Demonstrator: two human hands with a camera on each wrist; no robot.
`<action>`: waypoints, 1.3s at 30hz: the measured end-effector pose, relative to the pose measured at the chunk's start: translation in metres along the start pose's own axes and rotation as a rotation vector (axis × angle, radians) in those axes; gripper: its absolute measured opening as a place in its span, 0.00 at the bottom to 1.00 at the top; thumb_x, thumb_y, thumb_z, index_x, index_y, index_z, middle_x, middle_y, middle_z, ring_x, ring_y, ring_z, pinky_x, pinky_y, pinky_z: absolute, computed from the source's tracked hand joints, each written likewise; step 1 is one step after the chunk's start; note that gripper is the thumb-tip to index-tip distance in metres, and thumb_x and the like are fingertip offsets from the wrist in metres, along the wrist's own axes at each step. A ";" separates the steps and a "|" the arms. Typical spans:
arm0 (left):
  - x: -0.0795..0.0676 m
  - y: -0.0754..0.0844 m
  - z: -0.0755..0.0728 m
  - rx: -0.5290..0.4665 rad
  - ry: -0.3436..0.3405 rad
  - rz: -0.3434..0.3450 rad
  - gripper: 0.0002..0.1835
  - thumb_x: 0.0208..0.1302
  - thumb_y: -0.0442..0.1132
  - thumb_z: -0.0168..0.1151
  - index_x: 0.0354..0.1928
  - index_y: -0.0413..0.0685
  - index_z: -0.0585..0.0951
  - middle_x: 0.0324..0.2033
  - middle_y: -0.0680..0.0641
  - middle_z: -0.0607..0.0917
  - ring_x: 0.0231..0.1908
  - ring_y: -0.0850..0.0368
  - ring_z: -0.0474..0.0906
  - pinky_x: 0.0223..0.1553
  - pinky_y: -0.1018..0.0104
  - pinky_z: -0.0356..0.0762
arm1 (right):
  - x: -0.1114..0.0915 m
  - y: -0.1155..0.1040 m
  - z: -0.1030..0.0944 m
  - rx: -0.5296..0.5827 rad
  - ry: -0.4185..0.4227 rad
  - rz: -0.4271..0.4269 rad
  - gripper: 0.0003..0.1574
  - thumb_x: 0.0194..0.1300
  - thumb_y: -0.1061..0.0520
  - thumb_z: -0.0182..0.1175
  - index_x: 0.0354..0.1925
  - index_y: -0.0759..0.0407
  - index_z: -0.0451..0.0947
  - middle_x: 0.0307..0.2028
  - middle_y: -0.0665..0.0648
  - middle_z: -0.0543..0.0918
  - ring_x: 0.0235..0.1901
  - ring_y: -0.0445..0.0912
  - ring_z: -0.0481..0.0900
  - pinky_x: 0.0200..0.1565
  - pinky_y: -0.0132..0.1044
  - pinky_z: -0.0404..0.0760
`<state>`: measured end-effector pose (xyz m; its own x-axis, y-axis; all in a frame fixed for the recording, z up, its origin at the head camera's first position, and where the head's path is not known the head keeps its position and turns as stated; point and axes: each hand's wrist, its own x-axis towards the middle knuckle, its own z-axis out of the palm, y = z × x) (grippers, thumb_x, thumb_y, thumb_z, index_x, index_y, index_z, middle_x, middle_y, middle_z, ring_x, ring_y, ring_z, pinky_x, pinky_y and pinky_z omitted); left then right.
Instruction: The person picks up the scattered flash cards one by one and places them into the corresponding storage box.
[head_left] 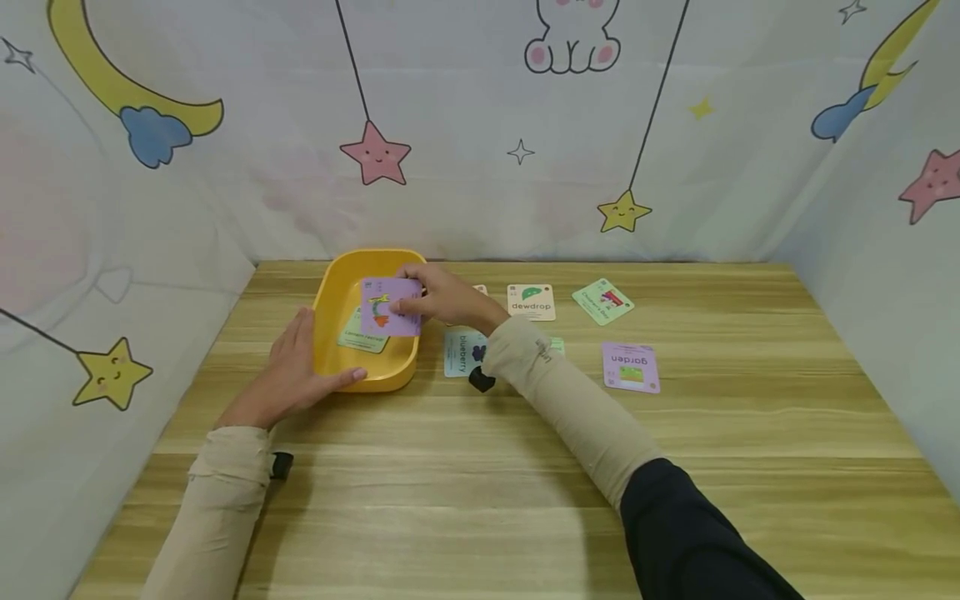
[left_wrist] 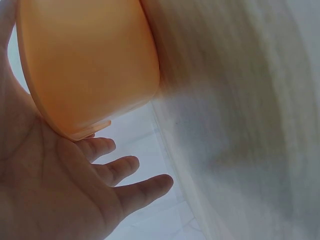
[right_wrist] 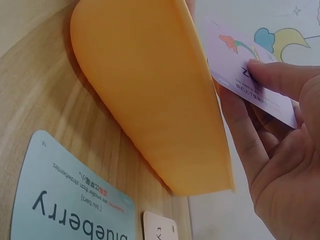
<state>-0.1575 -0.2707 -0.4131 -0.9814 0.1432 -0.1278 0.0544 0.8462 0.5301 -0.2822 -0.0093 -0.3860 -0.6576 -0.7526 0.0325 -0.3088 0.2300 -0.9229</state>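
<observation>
My right hand [head_left: 450, 292] pinches a purple picture card [head_left: 390, 308] between thumb and fingers, over the right side of a yellow plastic bin [head_left: 382, 383]. In the right wrist view the thumb lies across the card's printed face, hiding part of its word. Below it, a green card [head_left: 362, 332] lies on the bin floor, partly covered by the purple one. My left hand [head_left: 292, 371] rests against the bin's left side with its palm at the rim. Its fingers [left_wrist: 145, 192] stretch out straight and spread, and the thumb reaches along the near rim.
Right of the bin lie a blueberry card [head_left: 460, 354], a dewdrop card [head_left: 531, 302], a green Children's Day card [head_left: 603, 302] and a purple garden card [head_left: 631, 367]. Two more cards are mostly hidden by my right arm. A printed curtain [head_left: 480, 208] hangs behind the wooden table [head_left: 420, 500].
</observation>
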 end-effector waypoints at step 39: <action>0.002 0.001 -0.001 0.016 0.013 0.015 0.71 0.59 0.72 0.64 0.79 0.37 0.29 0.79 0.33 0.31 0.77 0.29 0.32 0.72 0.28 0.40 | 0.012 0.007 0.021 -0.093 0.043 0.001 0.14 0.73 0.53 0.63 0.52 0.54 0.76 0.39 0.53 0.85 0.35 0.44 0.83 0.39 0.34 0.81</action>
<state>-0.1596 -0.2704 -0.4123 -0.9828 0.1491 -0.1094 0.0716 0.8524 0.5180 -0.2780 -0.0293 -0.4003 -0.6860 -0.7259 0.0496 -0.3694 0.2888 -0.8833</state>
